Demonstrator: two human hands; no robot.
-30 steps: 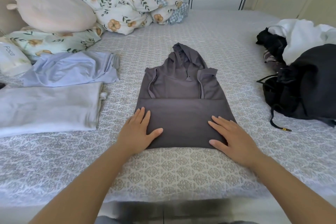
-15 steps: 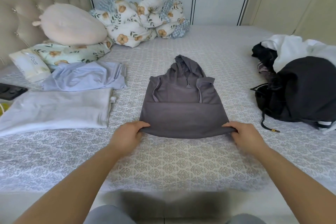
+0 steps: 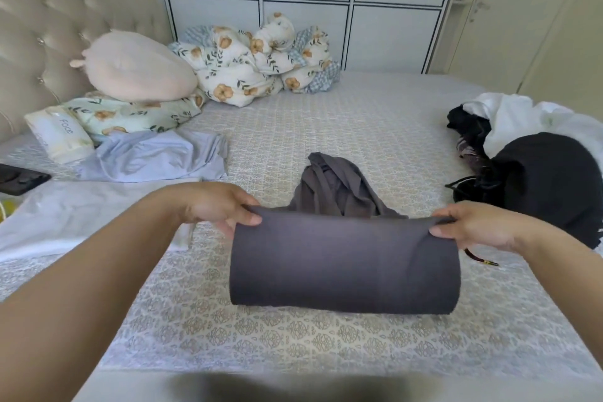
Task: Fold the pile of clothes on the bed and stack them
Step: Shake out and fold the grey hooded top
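Both hands' fingers pinching grey hoodie (image 3: 342, 258) corners, left hand (image 3: 218, 207), right hand (image 3: 470, 227), pack (image 3: 60, 134) reading "Face"

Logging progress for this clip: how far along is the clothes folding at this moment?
Done: a white garment lies folded flat on the bed, a pale blue garment beside it, not stacked. In hand: the left hand and right hand each pinch a corner of the grey hoodie, lifting its lower half. Left: the dark and white pile on the right is unfolded.
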